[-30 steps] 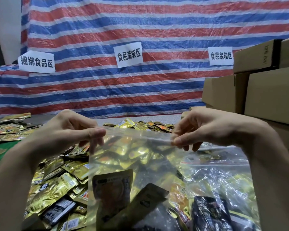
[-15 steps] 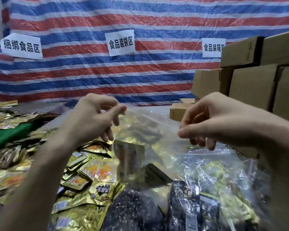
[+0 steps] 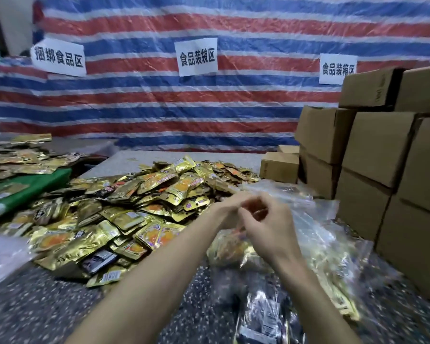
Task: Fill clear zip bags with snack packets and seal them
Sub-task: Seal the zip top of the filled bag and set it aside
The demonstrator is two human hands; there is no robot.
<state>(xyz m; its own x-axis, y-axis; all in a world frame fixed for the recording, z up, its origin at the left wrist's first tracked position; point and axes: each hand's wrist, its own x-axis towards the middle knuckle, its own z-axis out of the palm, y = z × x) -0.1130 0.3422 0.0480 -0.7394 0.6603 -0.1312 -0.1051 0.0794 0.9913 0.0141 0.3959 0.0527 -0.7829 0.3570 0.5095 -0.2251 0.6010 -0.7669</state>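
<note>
My left hand (image 3: 222,208) and my right hand (image 3: 268,227) meet fingertip to fingertip low over the table, both blurred by motion. Their curled fingers pinch the top edge of a clear zip bag (image 3: 230,249). The bag lies below them on the speckled table (image 3: 60,306), holding gold packets and dark packets toward its near end. A big heap of loose gold snack packets (image 3: 134,209) spreads to the left of my hands.
More filled clear bags (image 3: 333,264) lie right of my hands. Stacked cardboard boxes (image 3: 372,155) wall off the right side, with a small box (image 3: 279,167) behind. A green surface (image 3: 47,180) with more packets is far left. A striped tarp hangs behind.
The bag has come down from in front of my face to the table. My hands, held apart along its top edge before, have closed together over it.
</note>
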